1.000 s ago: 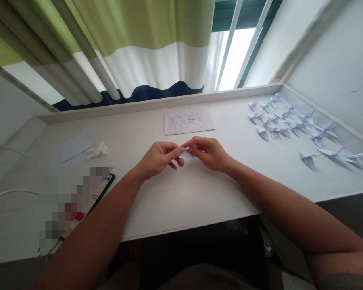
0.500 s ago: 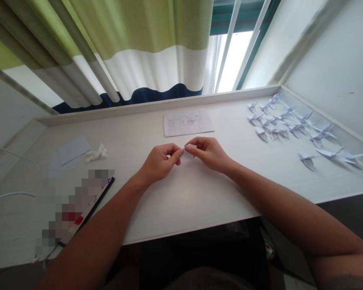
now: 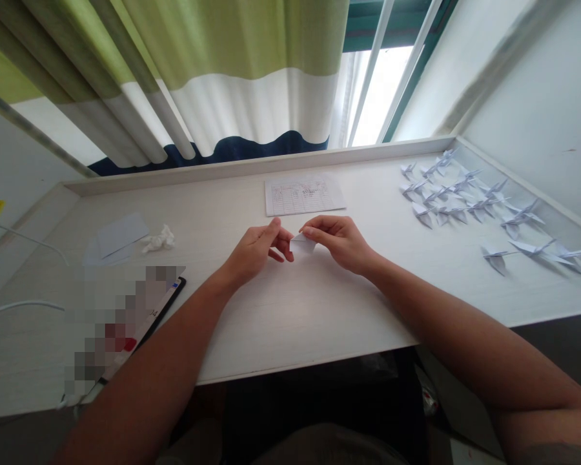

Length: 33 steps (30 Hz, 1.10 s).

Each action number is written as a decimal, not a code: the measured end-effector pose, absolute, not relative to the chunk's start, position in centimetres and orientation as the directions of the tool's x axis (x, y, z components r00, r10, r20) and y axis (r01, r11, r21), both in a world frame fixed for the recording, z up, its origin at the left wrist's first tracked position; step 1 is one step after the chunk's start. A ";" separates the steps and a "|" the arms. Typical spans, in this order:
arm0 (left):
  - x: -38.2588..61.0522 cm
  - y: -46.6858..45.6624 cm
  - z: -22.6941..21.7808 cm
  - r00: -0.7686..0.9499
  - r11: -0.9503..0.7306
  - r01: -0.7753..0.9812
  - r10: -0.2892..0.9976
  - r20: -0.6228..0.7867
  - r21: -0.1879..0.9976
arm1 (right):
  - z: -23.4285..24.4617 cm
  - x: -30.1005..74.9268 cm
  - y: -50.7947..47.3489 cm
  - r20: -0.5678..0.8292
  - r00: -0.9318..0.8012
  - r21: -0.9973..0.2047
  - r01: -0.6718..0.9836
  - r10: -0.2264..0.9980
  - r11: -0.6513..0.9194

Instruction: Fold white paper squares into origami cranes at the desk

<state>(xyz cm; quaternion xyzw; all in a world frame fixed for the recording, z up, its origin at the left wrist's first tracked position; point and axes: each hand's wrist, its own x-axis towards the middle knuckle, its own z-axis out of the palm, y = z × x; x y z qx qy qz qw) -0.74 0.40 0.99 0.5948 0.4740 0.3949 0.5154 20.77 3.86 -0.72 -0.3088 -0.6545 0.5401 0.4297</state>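
A small folded piece of white paper (image 3: 302,245) is pinched between the thumb and fingers of my right hand (image 3: 337,240), above the middle of the desk. My left hand (image 3: 260,248) is beside the paper's left edge, its thumb raised and its fingers apart. Those left fingertips are at the edge of the paper; whether they touch it I cannot tell. Farther right, several folded white paper cranes (image 3: 445,197) stand in a group on the desk.
A printed sheet stack (image 3: 304,196) lies beyond my hands. Left on the white desk (image 3: 252,342) are loose paper sheets (image 3: 121,236), a crumpled tissue (image 3: 159,239), a partly pixelated device (image 3: 140,329) and white cables (image 3: 24,307). Curtains (image 3: 252,97) hang behind the desk's raised back edge.
My left thumb has lifted off the paper and the left fingers have spread. More of the folded paper shows, still in my right hand. The view has shifted slightly.
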 end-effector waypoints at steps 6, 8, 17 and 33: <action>-0.6 0.4 0.7 0.240 -0.038 0.197 0.971 -0.011 0.980 | -0.8 20.6 3.9 0.226 -0.434 -0.973 -0.057 0.872 0.224; -0.6 0.4 0.5 0.245 -0.048 0.215 0.969 -0.006 0.975 | -0.9 20.6 3.9 0.221 -0.439 -0.974 -0.049 0.871 0.222; -0.6 0.5 0.2 0.263 -0.116 0.250 0.964 0.048 0.961 | -1.3 20.7 4.1 0.278 -0.406 -0.948 0.033 0.871 0.318; -0.6 0.4 -0.4 0.180 -0.312 0.456 0.949 0.257 0.833 | -1.7 20.4 4.1 0.259 -0.412 -0.941 0.097 0.873 0.325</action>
